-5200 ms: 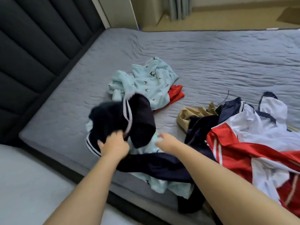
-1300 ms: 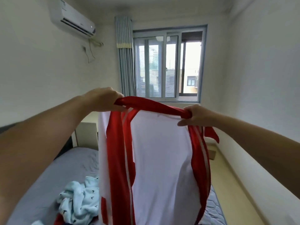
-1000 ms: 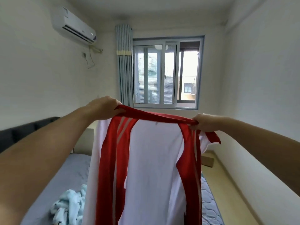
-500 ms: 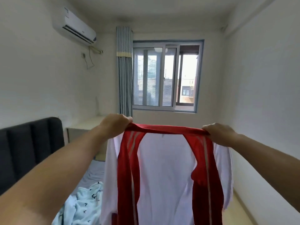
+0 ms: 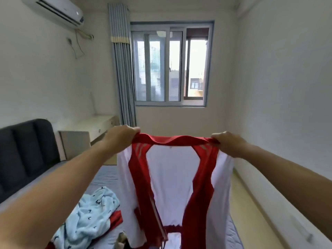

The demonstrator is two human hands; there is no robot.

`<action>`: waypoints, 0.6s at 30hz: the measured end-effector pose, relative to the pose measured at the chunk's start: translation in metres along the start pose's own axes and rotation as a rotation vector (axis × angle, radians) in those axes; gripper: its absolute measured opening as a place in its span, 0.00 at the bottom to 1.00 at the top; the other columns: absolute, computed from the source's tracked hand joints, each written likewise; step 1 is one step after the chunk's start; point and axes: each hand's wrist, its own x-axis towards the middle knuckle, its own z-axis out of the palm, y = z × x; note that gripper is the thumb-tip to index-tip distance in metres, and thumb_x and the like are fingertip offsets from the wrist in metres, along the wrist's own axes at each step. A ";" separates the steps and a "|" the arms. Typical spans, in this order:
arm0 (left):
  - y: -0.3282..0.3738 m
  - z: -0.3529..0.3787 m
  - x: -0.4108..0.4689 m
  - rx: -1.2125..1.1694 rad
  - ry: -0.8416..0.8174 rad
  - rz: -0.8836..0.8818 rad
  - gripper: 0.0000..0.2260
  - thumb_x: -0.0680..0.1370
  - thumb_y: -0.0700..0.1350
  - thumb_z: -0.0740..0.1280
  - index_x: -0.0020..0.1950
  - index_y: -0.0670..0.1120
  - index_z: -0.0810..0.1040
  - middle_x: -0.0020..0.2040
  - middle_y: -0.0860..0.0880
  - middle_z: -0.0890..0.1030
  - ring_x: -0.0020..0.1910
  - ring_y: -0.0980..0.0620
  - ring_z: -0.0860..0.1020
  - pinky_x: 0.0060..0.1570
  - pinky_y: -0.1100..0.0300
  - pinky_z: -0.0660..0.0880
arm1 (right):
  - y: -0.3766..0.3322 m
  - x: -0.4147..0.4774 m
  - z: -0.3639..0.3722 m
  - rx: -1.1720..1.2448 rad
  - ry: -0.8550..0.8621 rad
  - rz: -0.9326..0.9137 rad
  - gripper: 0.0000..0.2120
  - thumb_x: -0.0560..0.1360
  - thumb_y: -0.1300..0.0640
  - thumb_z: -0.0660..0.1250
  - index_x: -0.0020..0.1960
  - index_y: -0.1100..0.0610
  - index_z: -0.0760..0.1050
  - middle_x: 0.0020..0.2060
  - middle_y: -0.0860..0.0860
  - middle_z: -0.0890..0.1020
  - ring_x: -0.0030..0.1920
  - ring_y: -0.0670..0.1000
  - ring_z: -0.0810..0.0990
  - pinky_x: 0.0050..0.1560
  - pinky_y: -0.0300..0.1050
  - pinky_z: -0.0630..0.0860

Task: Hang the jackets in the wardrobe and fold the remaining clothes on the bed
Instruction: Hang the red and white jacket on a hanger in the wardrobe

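You hold the red and white jacket (image 5: 170,177) up in front of you by its top edge. Your left hand (image 5: 122,137) and your right hand (image 5: 228,142) are well apart, each one clamped on one end of the red shoulder line, with the fingers curled over the cloth. The edge between them is pulled almost straight, from left to right. The jacket hangs down from it, so its long axis is vertical and its lower end is over the bed (image 5: 106,177), low near the mattress. Both hands are at about the same height and equally near to the jacket, so neither has an advantage.

The wardrobe is not in view, and I see no hanger. I think the jacket is ready to be hung, but you will have to turn away from the bed, and one hand will have to let go to take a hanger. Then the loose side may drop and fold.

On the bed, down to your left, lies a crumpled light blue garment (image 5: 89,212), with a red garment (image 5: 115,220) touching it. These are probably left for folding. Further left is the dark headboard (image 5: 27,151), with a pale bedside cabinet (image 5: 75,142) beside it. Straight ahead are the window (image 5: 170,69) and the grey curtain (image 5: 122,69).
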 end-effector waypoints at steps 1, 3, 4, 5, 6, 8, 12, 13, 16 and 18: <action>0.002 -0.002 0.003 -0.043 0.087 0.050 0.08 0.80 0.50 0.60 0.46 0.47 0.74 0.37 0.46 0.80 0.34 0.43 0.80 0.29 0.59 0.67 | 0.001 0.002 0.000 0.098 0.045 -0.014 0.10 0.80 0.54 0.60 0.45 0.58 0.74 0.42 0.54 0.80 0.43 0.56 0.77 0.40 0.45 0.65; 0.007 -0.010 0.008 -0.151 0.213 0.145 0.03 0.76 0.43 0.66 0.43 0.47 0.76 0.34 0.48 0.80 0.29 0.46 0.78 0.25 0.66 0.61 | -0.003 0.004 -0.005 0.337 0.139 -0.072 0.06 0.77 0.63 0.64 0.42 0.62 0.74 0.36 0.54 0.76 0.38 0.55 0.73 0.40 0.46 0.67; 0.012 -0.017 0.010 -0.203 0.273 0.186 0.03 0.74 0.42 0.66 0.41 0.47 0.76 0.33 0.49 0.79 0.26 0.50 0.75 0.24 0.69 0.58 | -0.008 0.004 -0.010 0.427 0.180 -0.112 0.04 0.75 0.67 0.64 0.42 0.64 0.74 0.34 0.55 0.75 0.37 0.54 0.72 0.40 0.47 0.66; 0.017 -0.025 0.012 -0.263 0.279 0.218 0.03 0.74 0.41 0.66 0.41 0.47 0.76 0.33 0.50 0.79 0.27 0.53 0.72 0.24 0.70 0.58 | -0.013 0.004 -0.016 0.523 0.198 -0.146 0.03 0.73 0.71 0.63 0.41 0.66 0.74 0.34 0.56 0.75 0.36 0.54 0.72 0.40 0.46 0.66; 0.021 -0.032 0.014 -0.324 0.281 0.232 0.03 0.74 0.40 0.66 0.41 0.46 0.77 0.35 0.50 0.79 0.29 0.55 0.72 0.26 0.70 0.62 | -0.018 0.003 -0.022 0.618 0.196 -0.181 0.04 0.72 0.73 0.62 0.41 0.68 0.73 0.33 0.56 0.75 0.36 0.53 0.71 0.40 0.46 0.67; 0.031 -0.040 0.020 -0.437 0.294 0.228 0.04 0.74 0.35 0.66 0.42 0.43 0.78 0.39 0.49 0.79 0.34 0.53 0.74 0.33 0.65 0.69 | -0.030 0.000 -0.031 0.764 0.181 -0.255 0.08 0.70 0.78 0.60 0.42 0.68 0.74 0.33 0.53 0.75 0.36 0.48 0.72 0.41 0.43 0.69; 0.056 -0.058 0.023 -0.536 0.322 0.293 0.05 0.71 0.32 0.67 0.39 0.41 0.79 0.43 0.50 0.76 0.45 0.52 0.73 0.47 0.61 0.70 | -0.052 -0.006 -0.035 0.810 0.073 -0.408 0.20 0.65 0.82 0.61 0.45 0.60 0.77 0.41 0.50 0.78 0.42 0.39 0.76 0.45 0.33 0.73; 0.062 -0.061 0.022 -0.558 0.318 0.303 0.05 0.71 0.32 0.68 0.38 0.41 0.79 0.44 0.51 0.74 0.47 0.52 0.72 0.48 0.61 0.70 | -0.056 -0.005 -0.034 0.809 0.023 -0.439 0.21 0.66 0.81 0.62 0.45 0.58 0.77 0.48 0.51 0.78 0.48 0.41 0.76 0.50 0.35 0.74; 0.079 -0.065 0.019 -0.633 0.331 0.344 0.08 0.70 0.33 0.71 0.35 0.43 0.78 0.47 0.53 0.71 0.52 0.53 0.70 0.50 0.63 0.69 | -0.062 -0.005 -0.027 0.835 -0.108 -0.475 0.21 0.70 0.76 0.67 0.44 0.50 0.80 0.64 0.51 0.73 0.63 0.49 0.73 0.58 0.45 0.77; 0.088 -0.069 0.018 -0.689 0.348 0.381 0.10 0.70 0.32 0.72 0.35 0.45 0.79 0.48 0.54 0.71 0.53 0.54 0.70 0.51 0.66 0.68 | -0.069 -0.006 -0.026 0.922 -0.197 -0.523 0.18 0.71 0.76 0.66 0.46 0.54 0.82 0.60 0.55 0.76 0.58 0.54 0.78 0.56 0.53 0.78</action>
